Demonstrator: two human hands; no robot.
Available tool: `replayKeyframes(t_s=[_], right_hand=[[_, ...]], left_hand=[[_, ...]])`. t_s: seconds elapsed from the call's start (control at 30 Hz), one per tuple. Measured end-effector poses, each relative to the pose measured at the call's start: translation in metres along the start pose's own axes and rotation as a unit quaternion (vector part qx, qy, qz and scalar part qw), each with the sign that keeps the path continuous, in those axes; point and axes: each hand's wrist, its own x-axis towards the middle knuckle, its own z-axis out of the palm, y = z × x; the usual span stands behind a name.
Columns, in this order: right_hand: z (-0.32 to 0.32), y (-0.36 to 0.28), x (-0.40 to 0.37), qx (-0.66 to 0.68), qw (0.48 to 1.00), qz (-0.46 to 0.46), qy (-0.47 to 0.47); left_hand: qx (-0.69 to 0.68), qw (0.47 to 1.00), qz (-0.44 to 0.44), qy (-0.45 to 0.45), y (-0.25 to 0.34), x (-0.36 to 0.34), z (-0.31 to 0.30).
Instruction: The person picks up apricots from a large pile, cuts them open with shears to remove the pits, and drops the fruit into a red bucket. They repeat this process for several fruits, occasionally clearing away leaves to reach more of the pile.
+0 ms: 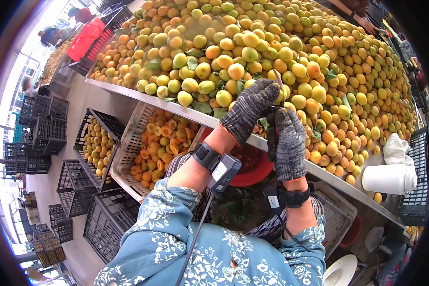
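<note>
My left hand, in a dark grey knitted glove, is closed in front of the apricot pile. What it holds, if anything, is hidden by its fingers. Close beside it, my right hand, gloved too, is closed around a small knife. The thin, curved blade points up and away between both hands, and the handle is mostly covered. Both hands are above the near metal edge of the table. Yellow, green and orange apricots with some leaves lie just beyond the fingers.
A pale crate of halved apricots stands below left, near a black crate of fruit. A red basin is under my hands. A white container lies on the right. Several black crates are stacked far left; other people work behind.
</note>
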Motion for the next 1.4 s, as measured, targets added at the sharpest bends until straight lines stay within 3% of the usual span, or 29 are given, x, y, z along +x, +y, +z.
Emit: replayKeyframes(t_s=[0.03, 0.07, 0.1, 0.13, 0.17, 0.2, 0.27, 0.4, 0.47, 0.5, 0.53, 0.57, 0.6, 0.63, 0.67, 0.7, 0.73, 0.77, 0.83, 0.9, 0.97, 1.03, 1.1, 1.13, 1.2, 1.27, 1.4], right_hand=[[-0.002, 0.004, 0.003, -0.137, 0.983, -0.121, 0.023], [-0.003, 0.008, 0.004, -0.269, 0.932, -0.238, 0.046], [0.001, 0.015, 0.002, -0.268, 0.932, -0.238, 0.046], [0.006, 0.024, -0.002, -0.212, 0.964, -0.159, 0.03], [0.01, 0.023, -0.003, -0.153, 0.985, -0.079, 0.014], [0.008, 0.021, -0.002, -0.152, 0.985, -0.078, 0.015], [0.003, 0.011, 0.003, -0.204, 0.956, -0.208, 0.026], [0.004, 0.001, -0.001, -0.218, 0.951, -0.218, 0.021], [0.012, 0.0, -0.006, -0.024, 1.0, 0.001, 0.013], [0.01, 0.0, -0.006, -0.024, 1.0, 0.002, 0.013], [0.007, 0.001, -0.005, -0.094, 0.994, -0.055, -0.005], [0.005, 0.0, -0.002, -0.163, 0.98, -0.113, -0.023], [0.007, -0.004, 0.0, -0.163, 0.98, -0.113, -0.023], [0.01, -0.01, 0.002, 0.095, 0.991, 0.094, 0.003], [0.013, -0.013, 0.003, 0.343, 0.893, 0.291, 0.029], [0.015, -0.005, 0.003, 0.343, 0.892, 0.292, 0.029], [0.02, 0.01, 0.001, 0.13, 0.984, 0.121, 0.025], [0.022, 0.018, 0.002, -0.094, 0.993, -0.061, 0.019], [0.023, 0.029, 0.004, -0.059, 0.998, -0.014, -0.027], [0.027, 0.025, 0.007, 0.13, 0.989, 0.066, -0.01], [0.025, 0.015, 0.01, 0.072, 0.994, 0.072, -0.03], [0.024, 0.003, 0.008, -0.054, 0.999, 0.003, 0.001], [0.024, -0.007, 0.009, -0.083, 0.996, 0.003, -0.011], [0.027, -0.006, 0.008, -0.039, 0.999, 0.029, -0.006], [0.032, 0.0, 0.007, 0.004, 0.998, 0.055, -0.001], [0.036, 0.007, 0.005, 0.219, 0.967, 0.133, 0.0], [0.033, 0.003, 0.001, 0.263, 0.951, 0.16, -0.023]], left_hand=[[-0.005, 0.998, -0.062, -0.015, 0.005, 0.001, -0.001], [0.019, 0.998, -0.056, -0.009, 0.004, 0.002, -0.002], [0.019, 0.998, -0.057, -0.009, -0.003, 0.003, -0.007], [0.192, 0.978, 0.079, -0.016, -0.013, 0.004, -0.015], [0.355, 0.91, 0.211, -0.023, -0.016, 0.005, -0.017], [0.356, 0.91, 0.21, -0.023, -0.019, 0.004, -0.017], [0.417, 0.866, 0.277, -0.002, -0.025, 0.003, -0.017], [0.478, 0.829, 0.29, 0.01, -0.037, 0.01, -0.023], [0.527, 0.77, 0.356, 0.056, -0.036, 0.012, -0.024], [0.527, 0.77, 0.356, 0.055, -0.038, 0.012, -0.024], [0.384, 0.883, 0.261, 0.062, -0.042, 0.013, -0.023], [0.226, 0.959, 0.155, 0.067, -0.043, 0.014, -0.022], [0.226, 0.959, 0.156, 0.067, -0.044, 0.016, -0.02], [0.134, 0.98, 0.127, 0.07, -0.045, 0.018, -0.019], [0.04, 0.992, 0.096, 0.074, -0.045, 0.019, -0.018], [0.04, 0.992, 0.096, 0.074, -0.035, 0.016, -0.011], [-0.053, 0.993, -0.003, 0.102, -0.025, 0.012, -0.002], [-0.145, 0.976, -0.101, 0.128, -0.018, 0.008, 0.003], [-0.1, 0.988, -0.054, 0.104, -0.015, 0.002, -0.002], [-0.053, 0.995, -0.004, 0.078, -0.012, 0.001, -0.006], [0.022, 0.996, 0.001, 0.084, -0.014, -0.001, -0.009], [0.005, 0.997, 0.01, 0.074, -0.027, 0.005, -0.015], [-0.018, 0.996, 0.015, 0.089, -0.026, 0.005, -0.012], [-0.109, 0.987, -0.045, 0.107, -0.025, 0.01, -0.009], [-0.105, 0.989, -0.023, 0.106, -0.031, 0.01, -0.01], [-0.101, 0.989, -0.003, 0.106, -0.035, 0.011, -0.009], [-0.164, 0.979, -0.024, 0.118, -0.032, 0.007, -0.006]])
